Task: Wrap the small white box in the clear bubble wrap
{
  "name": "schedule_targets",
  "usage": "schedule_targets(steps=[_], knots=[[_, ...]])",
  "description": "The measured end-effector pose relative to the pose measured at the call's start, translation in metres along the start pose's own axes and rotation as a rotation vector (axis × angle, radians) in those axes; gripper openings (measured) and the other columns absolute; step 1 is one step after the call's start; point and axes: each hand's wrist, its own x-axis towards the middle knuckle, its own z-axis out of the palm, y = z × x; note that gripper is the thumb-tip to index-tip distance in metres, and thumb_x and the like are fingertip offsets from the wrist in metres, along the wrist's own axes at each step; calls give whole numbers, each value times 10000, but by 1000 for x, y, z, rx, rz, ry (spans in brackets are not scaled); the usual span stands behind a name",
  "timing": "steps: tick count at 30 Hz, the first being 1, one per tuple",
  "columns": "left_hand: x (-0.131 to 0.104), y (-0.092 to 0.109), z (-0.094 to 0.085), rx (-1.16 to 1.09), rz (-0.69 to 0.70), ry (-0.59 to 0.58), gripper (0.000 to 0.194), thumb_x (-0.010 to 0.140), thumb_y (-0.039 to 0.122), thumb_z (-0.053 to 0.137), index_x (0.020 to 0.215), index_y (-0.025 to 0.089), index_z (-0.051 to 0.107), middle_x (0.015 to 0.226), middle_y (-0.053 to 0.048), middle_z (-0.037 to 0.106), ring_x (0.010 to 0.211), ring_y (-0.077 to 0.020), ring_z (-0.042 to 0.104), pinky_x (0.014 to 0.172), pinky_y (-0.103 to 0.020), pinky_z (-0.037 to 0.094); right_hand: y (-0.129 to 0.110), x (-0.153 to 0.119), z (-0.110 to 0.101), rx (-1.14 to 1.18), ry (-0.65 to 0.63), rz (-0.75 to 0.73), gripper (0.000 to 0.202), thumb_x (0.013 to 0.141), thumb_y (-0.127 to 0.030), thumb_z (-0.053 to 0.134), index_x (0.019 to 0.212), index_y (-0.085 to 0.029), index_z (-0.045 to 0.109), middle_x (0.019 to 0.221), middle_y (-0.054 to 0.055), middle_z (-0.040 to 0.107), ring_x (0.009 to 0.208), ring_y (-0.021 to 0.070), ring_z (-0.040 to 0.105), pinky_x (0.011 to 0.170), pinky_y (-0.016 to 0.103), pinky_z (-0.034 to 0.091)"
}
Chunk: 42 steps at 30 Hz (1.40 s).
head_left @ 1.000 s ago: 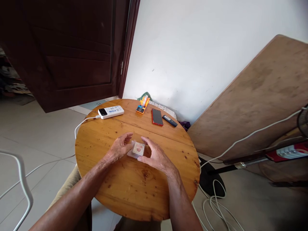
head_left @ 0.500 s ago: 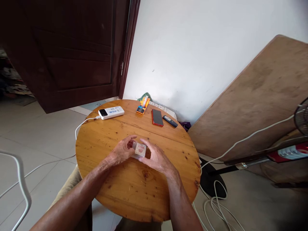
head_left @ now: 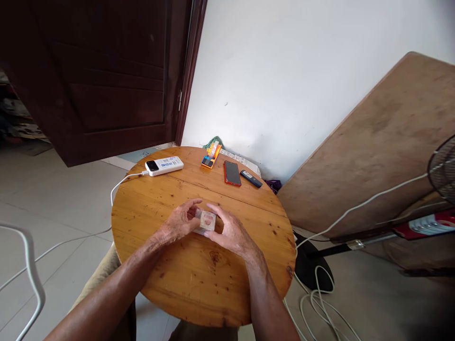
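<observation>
A small clear box (head_left: 207, 221) with a reddish mark on its top sits near the middle of the round wooden table (head_left: 213, 270). My left hand (head_left: 180, 220) is curled against the box's left side, thumb and fingers around it. From the right, my right hand (head_left: 231, 232) holds the same box, its thumb at the near edge and its fingers arched at the far side.
Along the table's far side are a white power bank (head_left: 168, 165) with a cable, an orange tape dispenser (head_left: 212, 155), a red-edged phone (head_left: 232, 173) and a dark remote-like device (head_left: 251, 179). A fan (head_left: 442, 170) stands at the right.
Both hands and the box are almost where they were. The fan's head at the right edge has swung a little to the left.
</observation>
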Motion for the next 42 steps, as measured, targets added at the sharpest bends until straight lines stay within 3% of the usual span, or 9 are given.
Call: schedule_targets(steps=[10, 19, 26, 33, 42], knots=[[3, -5, 3, -3, -68, -15, 670, 646, 174, 576, 1307, 109, 492, 1059, -96, 652, 920, -209, 654, 840, -351, 531, 2, -1, 1, -22, -12, 14, 744, 735, -268, 739, 1423, -272, 454, 1318, 101, 621, 1186, 301, 594, 994, 471, 455], [-2, 5, 0, 83, 22, 5, 650, 654, 191, 586, 1298, 134, 525, 1021, -59, 656, 871, -183, 638, 821, -336, 530, -4, 2, -2, -10, -3, 5, 722, 725, -240, 729, 1400, -272, 476, 1337, 79, 612, 1194, 290, 581, 1002, 447, 444], [2, -6, 3, 56, -25, -21, 629, 665, 181, 587, 1289, 136, 523, 1032, -70, 658, 894, -188, 647, 831, -344, 545, -2, -1, -4, -23, -92, 47, 727, 734, -281, 743, 1409, -253, 473, 1378, 97, 579, 1214, 313, 563, 1019, 475, 421], [4, -7, -3, 200, -3, 100, 625, 672, 220, 600, 1288, 118, 556, 1153, -128, 643, 1082, -249, 614, 959, -386, 494, 1, -1, -4, -7, -97, 13, 792, 713, -311, 772, 1430, -267, 438, 1419, 91, 531, 1266, 319, 512, 1050, 491, 398], [-5, 2, 1, 327, -2, -21, 560, 699, 238, 562, 1253, 156, 587, 984, -64, 671, 853, -203, 635, 815, -342, 520, -2, -1, -4, 26, -74, 32, 768, 713, -225, 735, 1423, -293, 451, 1318, 80, 623, 1178, 293, 593, 990, 454, 452]])
